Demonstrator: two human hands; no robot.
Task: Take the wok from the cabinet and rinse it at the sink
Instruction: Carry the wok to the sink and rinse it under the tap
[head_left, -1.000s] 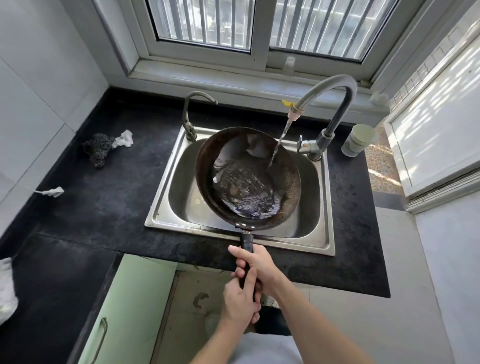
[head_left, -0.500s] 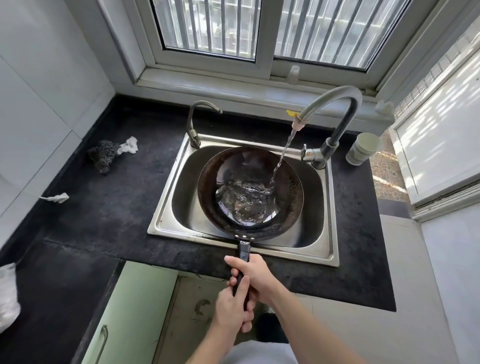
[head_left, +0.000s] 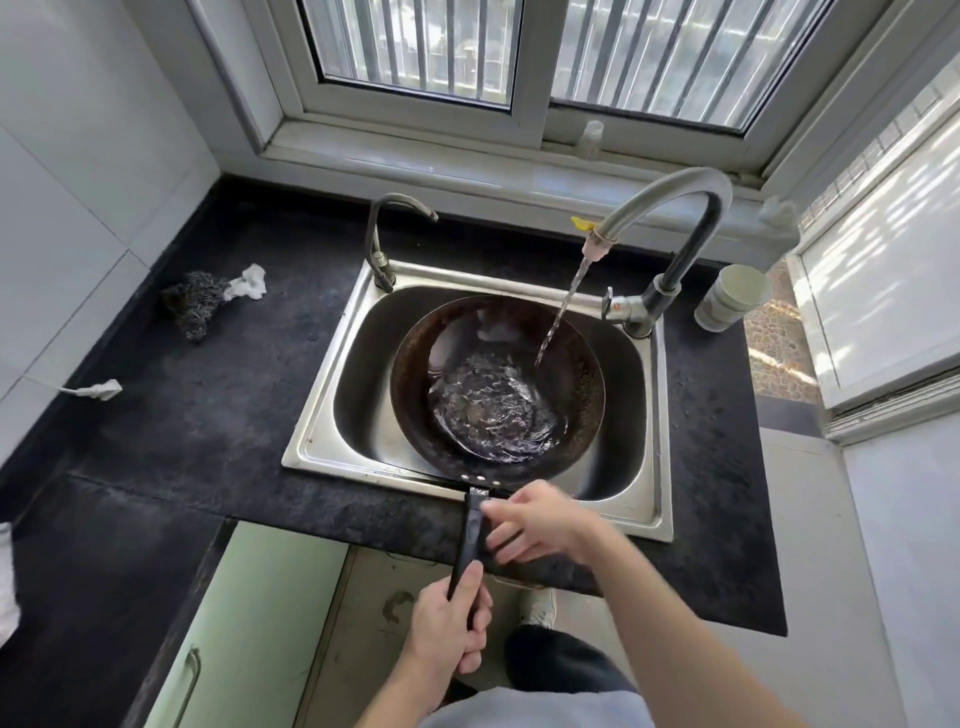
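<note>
Stainless steel sink (head_left: 322, 447) holding dark round rust-mottled wok (head_left: 410, 384), rippling water pooled inside, black handle gripped by left hand (head_left: 449, 626), right hand (head_left: 540, 525) spread loose, blurred, beside handle.

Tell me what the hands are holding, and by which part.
The left hand grips the wok by the lower end of its black handle; the right hand is open beside it, holding nothing.

A dark steel-wool scouring pad (head_left: 193, 306) touches a crumpled white tissue (head_left: 248, 282) on the black stone countertop (head_left: 208, 410), while a white paper cup (head_left: 732, 297) stands by the white barred window (head_left: 519, 57).
</note>
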